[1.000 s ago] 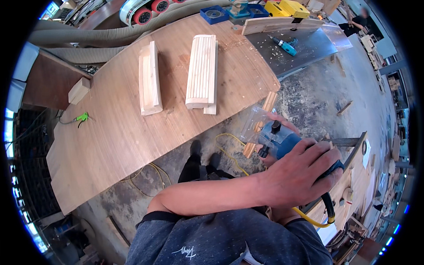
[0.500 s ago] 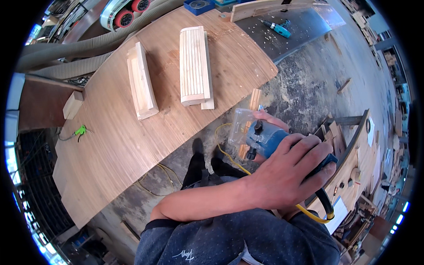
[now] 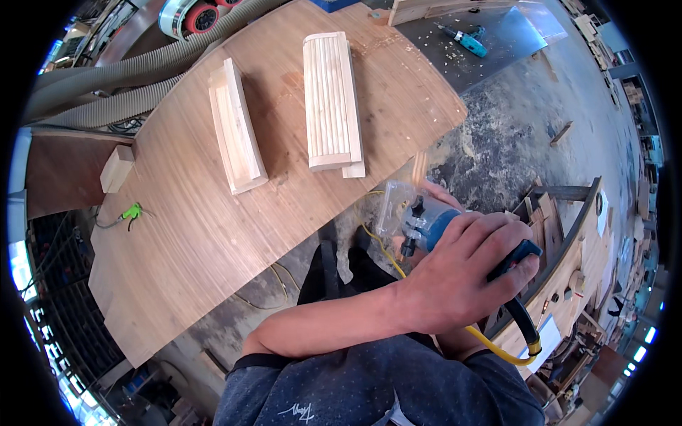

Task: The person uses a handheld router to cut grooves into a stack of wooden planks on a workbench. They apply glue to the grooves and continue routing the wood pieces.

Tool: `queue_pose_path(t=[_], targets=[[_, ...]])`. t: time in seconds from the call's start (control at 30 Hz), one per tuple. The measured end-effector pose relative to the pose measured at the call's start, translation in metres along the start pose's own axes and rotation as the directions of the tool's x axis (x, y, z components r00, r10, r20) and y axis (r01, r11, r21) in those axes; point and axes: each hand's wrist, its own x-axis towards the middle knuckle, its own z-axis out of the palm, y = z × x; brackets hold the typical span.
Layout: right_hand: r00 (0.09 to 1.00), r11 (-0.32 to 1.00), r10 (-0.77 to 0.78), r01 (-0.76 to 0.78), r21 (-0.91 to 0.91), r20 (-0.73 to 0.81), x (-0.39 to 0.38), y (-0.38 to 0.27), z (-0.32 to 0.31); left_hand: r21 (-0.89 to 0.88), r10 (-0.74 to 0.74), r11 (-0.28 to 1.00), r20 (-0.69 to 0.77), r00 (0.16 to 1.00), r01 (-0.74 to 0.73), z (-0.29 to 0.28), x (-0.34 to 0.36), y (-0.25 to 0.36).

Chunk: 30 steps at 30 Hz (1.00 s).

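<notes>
A blue trim router (image 3: 430, 226) with a clear plastic base (image 3: 395, 207) and black knobs is held in front of me, to the right. My left hand (image 3: 465, 270) reaches across my body and is closed around its rear end, by the cord. Behind the router, mostly hidden, is my right hand (image 3: 442, 193); its fingers curl along the tool's far side. A pale wooden strip (image 3: 420, 167) shows just beyond the clear base; whether they touch, I cannot tell.
The wooden bench (image 3: 192, 213) carries a slatted wooden piece (image 3: 330, 106), a narrower curved frame (image 3: 236, 131) and a green clip-like tool (image 3: 132, 211). A teal drill (image 3: 465, 42) lies on a dark sheet. The yellow cord (image 3: 490, 344) hangs beside me, near a wooden rack (image 3: 568, 259).
The bench and its wooden pieces have shifted slightly right in view. The router has moved a little right and down in the picture, still in my grip.
</notes>
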Motion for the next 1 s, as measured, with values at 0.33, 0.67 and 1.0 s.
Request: queue_pose_path(t=[0.33, 0.67, 1.0], targets=[[1.0, 0.996, -0.009, 0.011, -0.088, 0.025, 0.014, 0.034, 0.033, 0.08, -0.218, 0.974, 0.069, 0.973, 0.213, -0.091, -0.028, -0.087], [0.99, 0.992, -0.088, 0.097, -0.081, 0.107, 0.031, 0.071, 0.067, -0.172, -0.929, 0.368, -0.038, 0.367, 0.914, -0.141, -0.121, -0.276], [0.997, 0.988, -0.069, 0.066, -0.14, -0.016, 0.03, 0.07, 0.04, -0.249, -0.885, 0.458, -0.038, 0.464, 0.853, -0.122, -0.135, -0.286]])
